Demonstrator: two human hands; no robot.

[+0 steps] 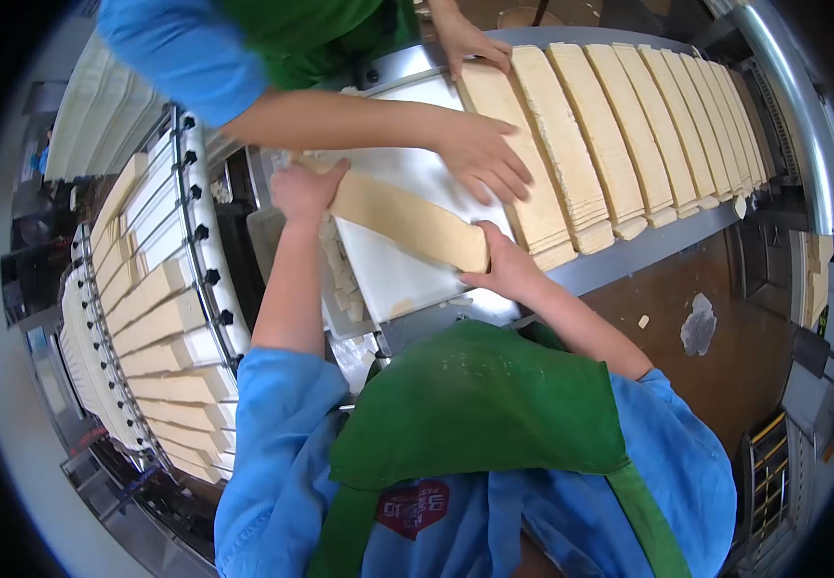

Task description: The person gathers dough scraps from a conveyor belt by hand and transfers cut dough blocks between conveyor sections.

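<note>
A long pale-yellow dough strip spans the white board in front of me, slanting down to the right. My left hand is closed round its far left end. At its near right end, my right hand grips the edge with thumb and fingers. Just beyond, a co-worker's hand spreads over the nearest slab in a row of layered dough slabs. The co-worker's other hand rests at that slab's far end. The white board shows beneath my strip.
More dough slabs lie side by side along the belt to the right. A bin of dough scraps sits beside the board at left. Further left, another conveyor carries dough pieces. A clear plastic piece lies on the floor.
</note>
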